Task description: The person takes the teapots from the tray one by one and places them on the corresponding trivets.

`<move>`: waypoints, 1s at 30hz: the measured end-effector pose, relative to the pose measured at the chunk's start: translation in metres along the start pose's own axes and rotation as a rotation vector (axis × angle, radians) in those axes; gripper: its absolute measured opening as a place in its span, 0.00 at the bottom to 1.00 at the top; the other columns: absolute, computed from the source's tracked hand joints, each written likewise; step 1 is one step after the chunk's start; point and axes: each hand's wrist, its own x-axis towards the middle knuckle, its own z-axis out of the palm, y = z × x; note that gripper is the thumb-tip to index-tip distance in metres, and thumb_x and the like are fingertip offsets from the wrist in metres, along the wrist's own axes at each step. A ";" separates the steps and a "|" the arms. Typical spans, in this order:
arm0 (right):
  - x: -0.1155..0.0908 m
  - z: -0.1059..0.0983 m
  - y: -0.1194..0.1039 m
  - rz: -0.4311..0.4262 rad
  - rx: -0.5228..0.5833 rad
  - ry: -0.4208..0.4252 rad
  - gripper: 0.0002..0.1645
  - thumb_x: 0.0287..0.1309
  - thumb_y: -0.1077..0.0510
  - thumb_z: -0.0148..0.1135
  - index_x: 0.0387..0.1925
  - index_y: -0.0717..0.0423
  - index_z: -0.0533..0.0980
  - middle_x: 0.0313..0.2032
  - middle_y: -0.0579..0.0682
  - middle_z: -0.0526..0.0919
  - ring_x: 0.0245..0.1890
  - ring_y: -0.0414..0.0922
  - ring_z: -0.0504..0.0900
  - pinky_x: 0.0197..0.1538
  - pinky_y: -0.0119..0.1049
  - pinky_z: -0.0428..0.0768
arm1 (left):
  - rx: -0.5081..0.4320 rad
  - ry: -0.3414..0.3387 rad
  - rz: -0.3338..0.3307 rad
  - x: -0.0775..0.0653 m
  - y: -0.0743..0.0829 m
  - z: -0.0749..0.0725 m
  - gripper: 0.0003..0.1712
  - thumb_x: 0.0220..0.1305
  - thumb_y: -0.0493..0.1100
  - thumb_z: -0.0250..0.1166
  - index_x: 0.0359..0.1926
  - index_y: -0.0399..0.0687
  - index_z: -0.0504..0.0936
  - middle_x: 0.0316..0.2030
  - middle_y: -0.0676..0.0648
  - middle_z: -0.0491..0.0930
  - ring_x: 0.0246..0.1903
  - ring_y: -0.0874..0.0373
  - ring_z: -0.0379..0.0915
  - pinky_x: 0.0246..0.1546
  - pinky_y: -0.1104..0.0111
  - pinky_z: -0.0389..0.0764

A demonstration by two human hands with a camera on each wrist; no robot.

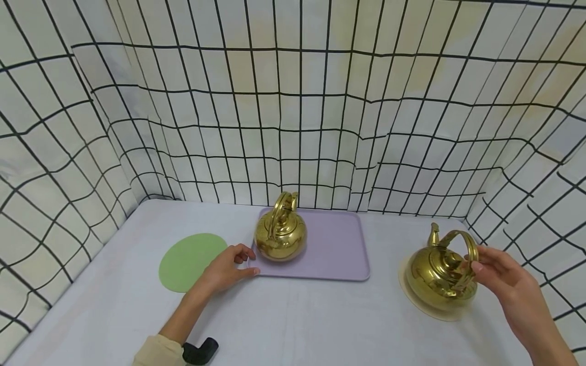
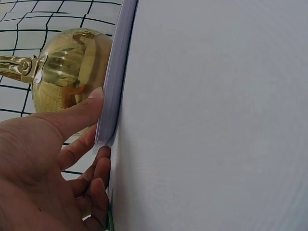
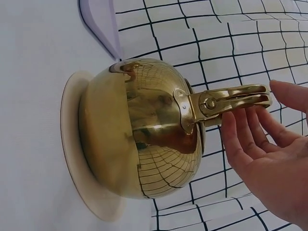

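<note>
A shiny brass kettle stands on the left part of a lilac tray. My left hand grips the tray's near left corner, thumb over the rim and fingertips low against the corner. On the right, a second brass kettle sits on a cream round mat, its spout pointing to the back. My right hand holds this kettle's arched handle, with fingers under the arch and the thumb at its top.
A green round mat lies left of the tray on the white tabletop. White cloth with a black grid walls off the back and both sides. A black curved piece shows beside my left sleeve.
</note>
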 end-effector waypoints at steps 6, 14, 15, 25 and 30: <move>0.002 0.006 -0.008 0.023 -0.221 0.090 0.24 0.74 0.58 0.61 0.68 0.44 0.72 0.51 0.21 0.81 0.52 0.19 0.78 0.49 0.11 0.69 | 0.000 -0.003 -0.007 0.000 0.001 0.000 0.20 0.60 0.46 0.78 0.50 0.47 0.82 0.49 0.45 0.79 0.50 0.51 0.74 0.54 0.55 0.75; 0.009 0.016 -0.021 -0.030 -0.329 0.276 0.24 0.71 0.58 0.65 0.65 0.41 0.75 0.51 0.19 0.76 0.51 0.20 0.73 0.48 0.08 0.70 | 0.002 -0.002 -0.022 -0.001 0.002 0.000 0.20 0.60 0.46 0.78 0.50 0.48 0.82 0.49 0.44 0.80 0.51 0.50 0.74 0.55 0.54 0.75; 0.010 0.018 -0.023 -0.036 -0.336 0.295 0.24 0.71 0.58 0.65 0.64 0.42 0.76 0.50 0.19 0.76 0.50 0.20 0.73 0.47 0.08 0.70 | 0.004 -0.001 -0.020 -0.001 0.002 0.000 0.20 0.60 0.46 0.78 0.50 0.48 0.82 0.49 0.44 0.80 0.51 0.50 0.74 0.55 0.54 0.76; 0.015 0.030 -0.039 -0.140 -0.429 0.347 0.20 0.68 0.59 0.68 0.59 0.55 0.79 0.46 0.18 0.77 0.44 0.20 0.76 0.45 0.10 0.71 | 0.013 0.000 -0.014 -0.001 0.000 0.001 0.20 0.59 0.46 0.78 0.49 0.48 0.83 0.48 0.45 0.80 0.50 0.51 0.75 0.54 0.55 0.76; 0.017 0.034 -0.044 -0.184 -0.435 0.378 0.19 0.67 0.60 0.69 0.57 0.60 0.80 0.46 0.21 0.77 0.45 0.22 0.75 0.46 0.11 0.68 | 0.010 0.001 -0.010 0.000 0.000 0.001 0.20 0.59 0.46 0.78 0.50 0.48 0.82 0.49 0.44 0.80 0.50 0.51 0.75 0.54 0.54 0.76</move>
